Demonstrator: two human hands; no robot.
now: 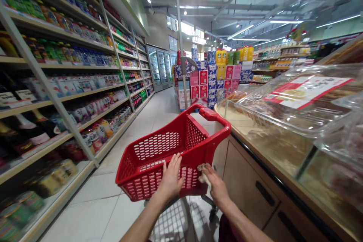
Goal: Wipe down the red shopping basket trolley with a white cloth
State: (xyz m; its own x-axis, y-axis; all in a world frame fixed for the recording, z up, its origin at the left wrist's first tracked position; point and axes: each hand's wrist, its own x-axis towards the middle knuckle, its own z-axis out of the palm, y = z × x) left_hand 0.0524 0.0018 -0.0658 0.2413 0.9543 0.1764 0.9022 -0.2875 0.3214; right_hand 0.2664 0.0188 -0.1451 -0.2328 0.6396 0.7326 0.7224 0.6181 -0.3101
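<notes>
A red plastic shopping cart (167, 159) with perforated basket walls stands side-on in front of me, its handle at the upper right. My left hand (171, 177) lies on the near side wall, fingers stretched toward the rim. In my right hand (217, 187) is a crumpled pale cloth (204, 174), pressed against the cart's side below the handle end. The inside of the basket shows nothing but red plastic where I can see it. Part of the cloth is hidden by my fingers.
Shelves of bottles and cans (70, 60) line the left side. A wooden counter (246, 174) with clear plastic food packs (306, 94) stands close on the right. Stacked drink cartons (202, 79) and glass-door fridges (160, 64) are farther along the tiled aisle (99, 204).
</notes>
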